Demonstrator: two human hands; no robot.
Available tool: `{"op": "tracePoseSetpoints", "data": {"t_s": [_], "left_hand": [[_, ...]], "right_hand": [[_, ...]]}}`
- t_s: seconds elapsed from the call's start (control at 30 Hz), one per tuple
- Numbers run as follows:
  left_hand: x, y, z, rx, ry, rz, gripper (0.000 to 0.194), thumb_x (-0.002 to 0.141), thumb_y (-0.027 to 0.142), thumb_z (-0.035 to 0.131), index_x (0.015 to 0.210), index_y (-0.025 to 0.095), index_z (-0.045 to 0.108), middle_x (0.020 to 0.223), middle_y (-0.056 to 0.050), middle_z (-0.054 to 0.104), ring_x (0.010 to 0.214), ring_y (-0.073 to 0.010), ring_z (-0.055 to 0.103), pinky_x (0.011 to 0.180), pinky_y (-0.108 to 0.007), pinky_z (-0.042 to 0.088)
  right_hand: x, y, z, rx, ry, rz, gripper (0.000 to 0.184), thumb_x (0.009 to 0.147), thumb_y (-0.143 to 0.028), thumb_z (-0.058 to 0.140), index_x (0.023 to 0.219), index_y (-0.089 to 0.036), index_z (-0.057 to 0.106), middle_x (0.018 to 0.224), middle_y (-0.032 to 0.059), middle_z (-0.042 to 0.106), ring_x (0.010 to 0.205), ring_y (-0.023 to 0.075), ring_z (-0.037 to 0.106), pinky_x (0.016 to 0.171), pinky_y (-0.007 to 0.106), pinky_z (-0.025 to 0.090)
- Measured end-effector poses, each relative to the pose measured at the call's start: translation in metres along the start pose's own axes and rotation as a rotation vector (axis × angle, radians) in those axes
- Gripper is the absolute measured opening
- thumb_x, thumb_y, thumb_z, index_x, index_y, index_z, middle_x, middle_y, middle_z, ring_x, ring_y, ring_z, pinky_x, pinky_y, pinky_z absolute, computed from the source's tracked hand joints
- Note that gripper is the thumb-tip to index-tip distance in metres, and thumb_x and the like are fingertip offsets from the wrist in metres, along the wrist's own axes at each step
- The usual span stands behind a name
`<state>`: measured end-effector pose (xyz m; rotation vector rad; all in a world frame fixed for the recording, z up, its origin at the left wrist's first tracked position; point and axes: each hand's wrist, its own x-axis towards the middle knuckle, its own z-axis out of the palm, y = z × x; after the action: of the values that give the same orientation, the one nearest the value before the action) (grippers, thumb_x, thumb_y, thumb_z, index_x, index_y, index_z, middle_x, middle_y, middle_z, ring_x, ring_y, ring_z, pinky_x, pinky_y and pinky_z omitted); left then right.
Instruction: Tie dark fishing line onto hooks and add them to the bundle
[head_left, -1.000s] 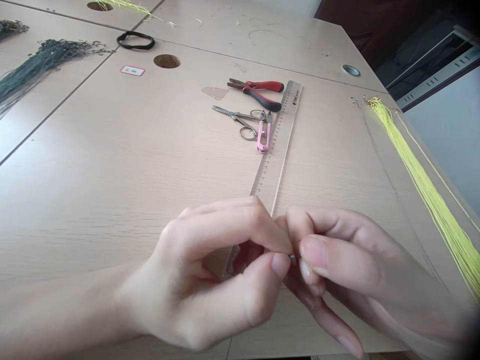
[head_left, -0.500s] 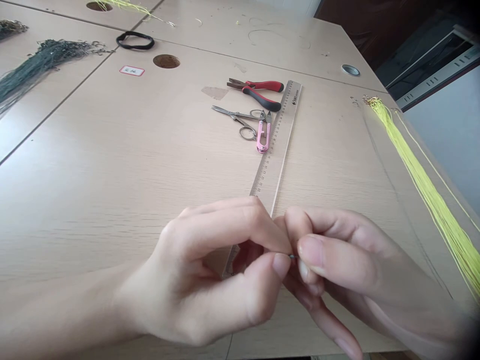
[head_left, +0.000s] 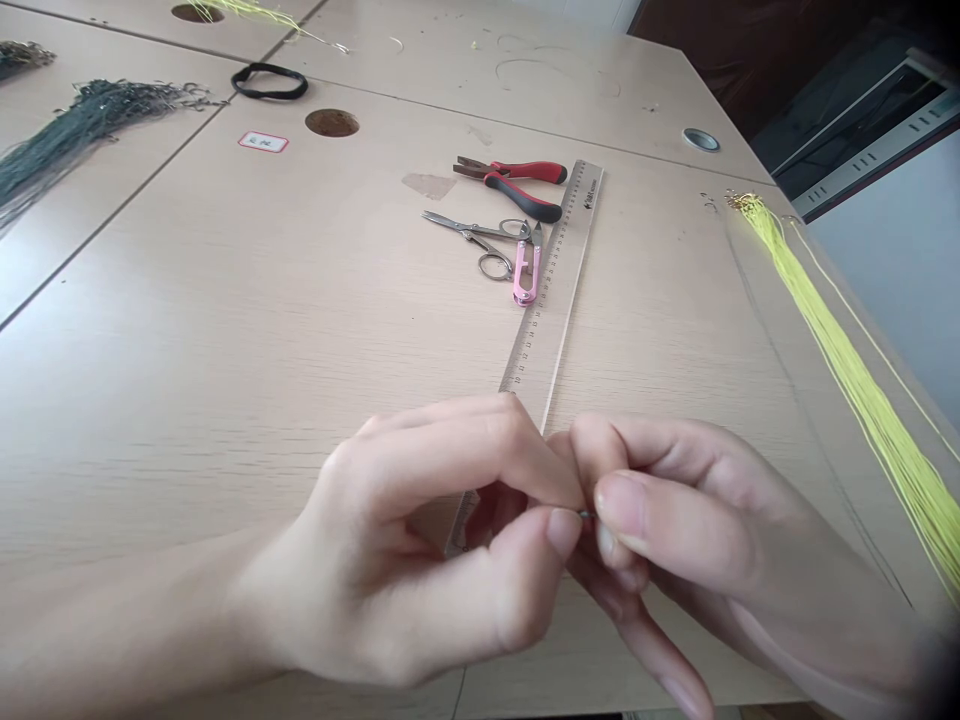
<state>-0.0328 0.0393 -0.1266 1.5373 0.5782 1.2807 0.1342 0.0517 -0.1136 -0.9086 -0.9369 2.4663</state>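
My left hand point(head_left: 420, 545) and my right hand point(head_left: 697, 540) meet low in the view over the near end of a clear ruler point(head_left: 551, 285). Both are closed in a pinch, thumb against forefinger, tips touching each other. Between the tips shows a tiny dark metal piece point(head_left: 586, 514), too small to name. The rest of what the fingers hold is hidden.
Beyond the hands lie red-handled pliers point(head_left: 517, 178), silver scissors point(head_left: 480, 238) and pink thread snips point(head_left: 527, 265) beside the ruler. A bundle of yellow cords point(head_left: 855, 370) runs along the right edge. Dark green cords point(head_left: 67, 130) and a black band point(head_left: 270, 80) lie at far left.
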Motion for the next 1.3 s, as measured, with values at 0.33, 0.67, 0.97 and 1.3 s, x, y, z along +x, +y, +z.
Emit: {"op": "tracePoseSetpoints", "data": {"t_s": [0.33, 0.67, 0.97, 1.3], "left_hand": [[0.0008, 0.0, 0.0011, 0.049, -0.002, -0.015, 0.021, 0.087, 0.02, 0.048, 0.07, 0.014, 0.058, 0.06, -0.005, 0.058, 0.047, -0.0124, 0.055, 0.039, -0.022, 0.046], [-0.0043, 0.0015, -0.0022, 0.096, -0.02, -0.028, 0.016, 0.076, -0.002, 0.047, 0.073, 0.005, 0.061, 0.064, -0.005, 0.058, 0.052, -0.0105, 0.054, 0.044, -0.021, 0.046], [-0.0062, 0.0012, -0.0032, 0.146, -0.032, -0.029, 0.015, 0.077, 0.0, 0.047, 0.073, 0.006, 0.06, 0.062, -0.005, 0.057, 0.048, -0.0109, 0.053, 0.04, -0.022, 0.044], [-0.0054, 0.0002, -0.0027, 0.151, -0.027, -0.055, 0.015, 0.079, 0.003, 0.047, 0.073, 0.006, 0.061, 0.06, -0.006, 0.057, 0.047, -0.012, 0.054, 0.038, -0.023, 0.044]], "right_hand": [[0.001, -0.0027, -0.0008, -0.009, -0.022, 0.018, 0.023, 0.086, -0.024, 0.054, 0.066, -0.016, 0.047, 0.064, -0.0063, 0.049, 0.047, 0.0012, 0.055, 0.043, 0.007, 0.048], [0.0002, -0.0056, 0.0052, -0.047, 0.011, 0.047, 0.03, 0.087, -0.03, 0.054, 0.063, -0.016, 0.042, 0.061, -0.0069, 0.041, 0.045, -0.0003, 0.051, 0.046, 0.006, 0.048], [-0.0003, -0.0033, 0.0072, -0.106, 0.03, -0.018, 0.03, 0.089, -0.027, 0.05, 0.063, -0.017, 0.041, 0.063, -0.0062, 0.041, 0.047, -0.0003, 0.049, 0.048, 0.006, 0.049], [-0.002, -0.0036, 0.0075, -0.205, 0.062, -0.024, 0.029, 0.088, -0.029, 0.05, 0.062, -0.018, 0.04, 0.059, -0.0063, 0.038, 0.043, 0.0013, 0.048, 0.045, 0.009, 0.049]]}}
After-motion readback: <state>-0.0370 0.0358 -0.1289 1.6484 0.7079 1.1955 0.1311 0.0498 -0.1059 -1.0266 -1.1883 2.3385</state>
